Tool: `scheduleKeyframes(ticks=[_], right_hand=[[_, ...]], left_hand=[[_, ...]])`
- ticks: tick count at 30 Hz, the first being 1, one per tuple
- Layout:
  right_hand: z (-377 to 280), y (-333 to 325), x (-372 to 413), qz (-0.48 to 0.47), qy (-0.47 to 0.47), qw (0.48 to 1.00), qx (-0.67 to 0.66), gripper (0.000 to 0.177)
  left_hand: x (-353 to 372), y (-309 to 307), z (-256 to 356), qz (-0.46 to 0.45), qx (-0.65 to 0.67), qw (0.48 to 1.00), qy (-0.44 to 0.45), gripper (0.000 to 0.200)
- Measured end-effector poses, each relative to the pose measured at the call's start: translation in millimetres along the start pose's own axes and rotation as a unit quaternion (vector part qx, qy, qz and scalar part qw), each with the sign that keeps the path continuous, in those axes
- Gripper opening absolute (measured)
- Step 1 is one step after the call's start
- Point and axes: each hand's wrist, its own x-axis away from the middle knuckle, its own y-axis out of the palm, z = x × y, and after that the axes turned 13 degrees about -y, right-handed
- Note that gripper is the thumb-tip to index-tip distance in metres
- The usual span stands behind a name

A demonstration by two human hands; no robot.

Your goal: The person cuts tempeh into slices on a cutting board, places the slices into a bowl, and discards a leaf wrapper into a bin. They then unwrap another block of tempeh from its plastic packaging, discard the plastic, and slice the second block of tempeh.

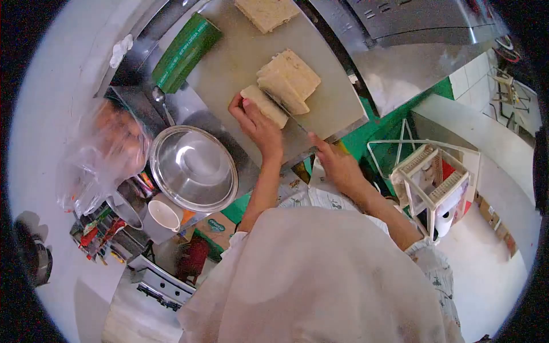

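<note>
Knife (286, 112) clenched in right hand (337, 164), left hand (258, 127) gripping pale slab (265, 106), steel bowl (193, 169) nearby.

On the cutting board (337, 108), a cut slice (266, 107) lies just left of the larger block (290, 79), with the knife (284, 110) between them. The left hand (257, 127) grips the slice from the near side, and the right hand (338, 166) grips the knife handle nearer and to the right. A second block (266, 12) sits at the board's far end. A carton (186, 51) lies left of the board. A spoon (160, 100), a steel bowl (193, 168) and a cup (163, 217) follow nearer. A wire rack (436, 180) stands far right.
</note>
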Motion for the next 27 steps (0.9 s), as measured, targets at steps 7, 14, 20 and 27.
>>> scheduleKeyframes(ticks=[7, 14, 20, 27], right_hand=[[3, -49, 49, -0.117, 0.109, 0.983, -0.092, 0.055], [-12, -45, 24, -0.020, 0.015, 0.999, -0.029, 0.057], [-33, -29, -18, -0.070, 0.052, 0.996, 0.003, 0.048], [-22, 2, -48, -0.084, -0.106, 0.988, 0.081, 0.042]], left_hand=[[-2, -21, -10, -0.016, 0.044, 0.999, -0.025, 0.037], [12, -41, 1, -0.019, 0.116, 0.992, -0.046, 0.051], [34, -60, 40, 0.026, 0.136, 0.990, 0.031, 0.053], [32, -91, 62, 0.057, 0.199, 0.978, 0.004, 0.053]])
